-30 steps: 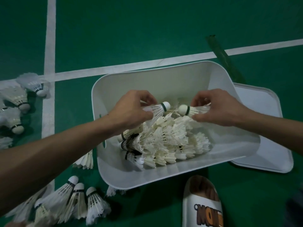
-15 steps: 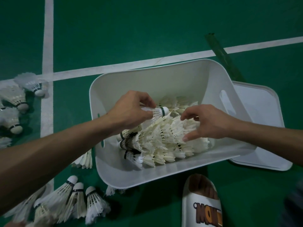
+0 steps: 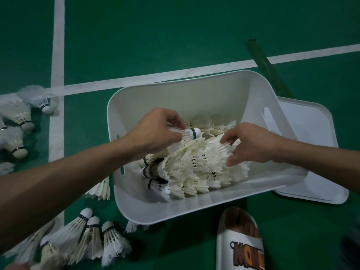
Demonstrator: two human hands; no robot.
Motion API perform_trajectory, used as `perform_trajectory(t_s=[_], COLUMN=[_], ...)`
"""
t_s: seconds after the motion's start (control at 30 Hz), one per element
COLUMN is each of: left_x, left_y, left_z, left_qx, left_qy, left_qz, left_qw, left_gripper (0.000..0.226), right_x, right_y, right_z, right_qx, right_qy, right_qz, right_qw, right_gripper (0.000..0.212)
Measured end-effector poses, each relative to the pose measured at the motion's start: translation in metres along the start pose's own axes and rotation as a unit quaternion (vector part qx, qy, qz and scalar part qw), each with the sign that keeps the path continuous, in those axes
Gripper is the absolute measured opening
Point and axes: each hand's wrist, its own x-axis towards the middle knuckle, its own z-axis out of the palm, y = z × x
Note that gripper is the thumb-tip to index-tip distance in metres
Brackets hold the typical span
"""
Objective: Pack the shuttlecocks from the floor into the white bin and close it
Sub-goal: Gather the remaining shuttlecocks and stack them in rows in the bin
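1. White bin [image 3: 175, 100] sat open on the green court floor [image 3: 175, 36], tilted toward the camera, with a handle slot [image 3: 270, 121] cut in its right wall.
2. Its lid [image 3: 311, 133] lay flat on the floor at the bin's right side, partly tucked behind and under that wall.
3. White court lines [image 3: 58, 55] crossed the floor beyond and left of the bin, and a dark green strip [image 3: 266, 67] ran diagonally behind its far right corner.
4. A white slipper [image 3: 240, 244] with brown lettering stood just below the bin's near rim.
5. The nested shuttlecocks [image 3: 194, 164] filled the middle of the bin in rows lying on their sides, corks toward the left wall.
6. Loose shuttlecocks [image 3: 91, 236] lay on the floor at lower left, and a further group [image 3: 19, 117] lay at the far left by the line crossing.
7. The left hand [image 3: 155, 131] reached over the bin's left wall with its fingers curled.
8. The right hand [image 3: 251, 145] was spread wide over the rows, fingertips touching the feathers and the thumb lower against them.
9. A single shuttlecock [image 3: 190, 133] was pinched by its feathers in the left hand, above the rows, cork pointing right.
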Motion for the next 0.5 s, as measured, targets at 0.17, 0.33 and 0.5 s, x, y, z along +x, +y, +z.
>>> perform_trajectory(t_s=[0.17,0.33,0.5], left_x=[0.002,0.008,0.018], left_y=[-0.001,0.011,0.023], left_z=[0.002,0.004,0.012], left_qx=[-0.008,-0.003,-0.002], left_qy=[-0.016,-0.030,-0.041], left_qz=[0.003,0.027,0.059], left_qw=[1.000,0.999,0.997], left_gripper=[0.017,0.016,0.014], right_x=[0.002,0.000,-0.002], right_y=[-0.001,0.004,0.003], right_z=[0.004,-0.004,-0.022], right_qx=[0.022,0.015,0.006], right_qy=[-0.007,-0.015,0.047], right_qz=[-0.014,-0.006,-0.024], right_qw=[1.000,1.000,0.999], right_gripper=[0.068,0.079,0.083])
